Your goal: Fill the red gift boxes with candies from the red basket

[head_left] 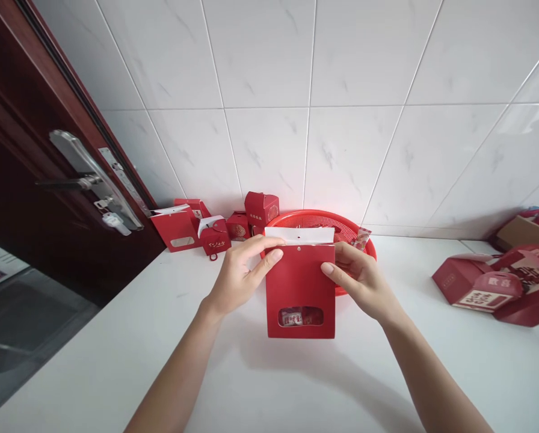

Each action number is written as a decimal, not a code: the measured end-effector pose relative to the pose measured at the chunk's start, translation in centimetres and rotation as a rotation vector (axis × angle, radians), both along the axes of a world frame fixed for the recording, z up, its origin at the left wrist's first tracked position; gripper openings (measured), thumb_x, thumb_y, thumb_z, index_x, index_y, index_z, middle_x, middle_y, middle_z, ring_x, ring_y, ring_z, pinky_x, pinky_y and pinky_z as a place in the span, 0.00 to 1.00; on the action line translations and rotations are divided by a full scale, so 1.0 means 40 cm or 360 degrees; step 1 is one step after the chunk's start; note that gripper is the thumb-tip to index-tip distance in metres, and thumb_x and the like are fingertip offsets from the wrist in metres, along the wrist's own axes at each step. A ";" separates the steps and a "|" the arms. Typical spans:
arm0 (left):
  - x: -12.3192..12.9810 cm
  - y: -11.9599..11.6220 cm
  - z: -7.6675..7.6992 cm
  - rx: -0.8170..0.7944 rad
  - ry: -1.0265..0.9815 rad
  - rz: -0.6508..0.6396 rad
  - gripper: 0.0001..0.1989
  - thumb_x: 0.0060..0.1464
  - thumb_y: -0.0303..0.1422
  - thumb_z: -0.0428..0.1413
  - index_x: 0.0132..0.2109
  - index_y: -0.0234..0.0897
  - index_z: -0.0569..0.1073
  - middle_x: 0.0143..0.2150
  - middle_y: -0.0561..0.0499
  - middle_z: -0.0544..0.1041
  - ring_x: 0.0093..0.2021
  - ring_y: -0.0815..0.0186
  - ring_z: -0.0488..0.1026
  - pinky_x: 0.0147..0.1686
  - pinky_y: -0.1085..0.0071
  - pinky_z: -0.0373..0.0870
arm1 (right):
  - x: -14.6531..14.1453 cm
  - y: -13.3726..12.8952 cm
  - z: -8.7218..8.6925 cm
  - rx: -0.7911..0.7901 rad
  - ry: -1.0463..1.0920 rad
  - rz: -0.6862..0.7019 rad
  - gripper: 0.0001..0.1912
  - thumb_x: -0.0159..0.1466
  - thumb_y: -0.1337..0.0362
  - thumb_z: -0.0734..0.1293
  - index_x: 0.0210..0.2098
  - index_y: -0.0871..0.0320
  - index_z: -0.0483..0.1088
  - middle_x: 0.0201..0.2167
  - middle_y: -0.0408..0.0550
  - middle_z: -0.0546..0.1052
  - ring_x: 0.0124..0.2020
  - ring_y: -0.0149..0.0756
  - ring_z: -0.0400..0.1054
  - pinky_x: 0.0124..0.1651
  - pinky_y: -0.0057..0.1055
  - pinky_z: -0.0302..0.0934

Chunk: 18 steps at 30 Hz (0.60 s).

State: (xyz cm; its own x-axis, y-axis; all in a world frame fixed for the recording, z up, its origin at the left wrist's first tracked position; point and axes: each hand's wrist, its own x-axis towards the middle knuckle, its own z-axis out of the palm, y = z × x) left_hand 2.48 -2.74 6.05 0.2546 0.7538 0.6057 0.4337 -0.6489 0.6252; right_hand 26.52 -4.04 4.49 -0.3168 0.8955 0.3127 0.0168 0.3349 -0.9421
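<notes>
A red gift box [300, 276] is held upright over the white tabletop, between my two hands. Wrapped candies [300, 317] show through the oval window near its bottom. Its white-lined top flap [299, 235] stands up, with a small hole in the red front below it. My left hand [246, 273] pinches the upper left edge, thumb on the front and fingers behind. On the upper right edge, my right hand [360, 276] grips with the thumb in front; its other fingers are partly hidden behind the box. Behind the box, a red plastic basket [348, 225] is partly covered.
Several small red boxes [214, 234] stand by the wall at the left, along with another windowed red box [177, 231]. Larger red boxes [479, 285] and an open carton [522, 234] lie at the right. A dark wooden door [30, 120] with a metal handle borders the left side.
</notes>
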 end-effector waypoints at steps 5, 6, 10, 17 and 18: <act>0.007 0.000 -0.018 0.0023 -0.0003 0.0070 0.18 0.66 0.42 0.57 0.59 0.43 0.76 0.57 0.46 0.80 0.56 0.57 0.77 0.55 0.63 0.75 | -0.001 0.008 -0.007 -0.0001 0.0079 0.0036 0.14 0.69 0.50 0.68 0.43 0.54 0.71 0.41 0.51 0.80 0.43 0.43 0.77 0.42 0.38 0.74; 0.007 0.000 -0.022 0.0009 -0.0018 0.0085 0.21 0.66 0.43 0.57 0.63 0.44 0.72 0.57 0.46 0.80 0.55 0.58 0.78 0.54 0.63 0.75 | -0.001 0.010 -0.009 0.0007 0.0087 0.0034 0.14 0.69 0.50 0.68 0.41 0.54 0.71 0.39 0.50 0.80 0.41 0.42 0.77 0.41 0.37 0.74; 0.005 0.000 -0.027 -0.0120 -0.0045 0.0101 0.28 0.66 0.44 0.57 0.69 0.45 0.65 0.43 0.49 0.83 0.43 0.62 0.79 0.47 0.65 0.77 | 0.001 0.015 -0.014 0.0054 0.0117 0.0001 0.14 0.68 0.52 0.69 0.33 0.54 0.69 0.29 0.44 0.76 0.32 0.37 0.73 0.36 0.34 0.73; 0.010 0.002 -0.026 -0.0171 -0.0050 0.0162 0.20 0.65 0.44 0.57 0.60 0.43 0.73 0.47 0.46 0.82 0.52 0.58 0.78 0.52 0.64 0.76 | -0.002 0.022 -0.012 0.0040 0.0107 0.0018 0.13 0.68 0.51 0.69 0.39 0.55 0.72 0.33 0.47 0.78 0.39 0.41 0.77 0.37 0.34 0.73; 0.011 0.002 -0.026 -0.0165 -0.0047 0.0162 0.20 0.65 0.43 0.57 0.60 0.43 0.74 0.47 0.47 0.83 0.52 0.58 0.78 0.51 0.64 0.76 | -0.002 0.022 -0.010 0.0043 0.0105 0.0021 0.13 0.69 0.51 0.69 0.40 0.55 0.72 0.34 0.48 0.79 0.40 0.42 0.77 0.38 0.34 0.73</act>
State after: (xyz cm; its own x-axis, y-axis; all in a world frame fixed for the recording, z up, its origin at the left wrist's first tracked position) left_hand 2.92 -2.67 5.02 0.1568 0.8337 0.5295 0.4744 -0.5338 0.7000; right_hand 26.44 -3.17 4.07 -0.3065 0.8822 0.3576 -0.0498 0.3603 -0.9315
